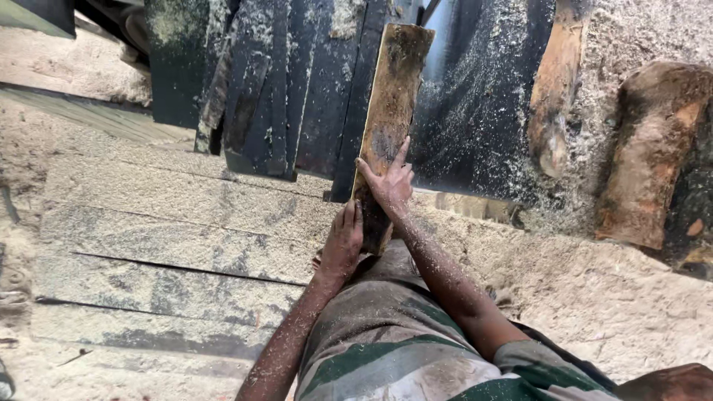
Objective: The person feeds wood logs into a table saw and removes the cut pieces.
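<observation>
Sawdust-covered boards (171, 223) carry a stiff, rough, probably heavy plank (388, 122), gripped at its near end by the left hand (342, 241), fingers curled, and pressed by the right hand (391, 186), fingers spread.

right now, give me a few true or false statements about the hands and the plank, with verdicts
1. Both hands are on the wooden plank. True: the left hand grips its near end and the right hand lies flat on its face.
2. The right hand is closed in a fist. False: its fingers are spread open on the wood.
3. Sawdust covers the boards to the left. True.
4. The plank lies flat on the ground. False: it is held up, pointing away from the person toward the dark machine surface.
5. The person wears a striped shirt. True.
</observation>
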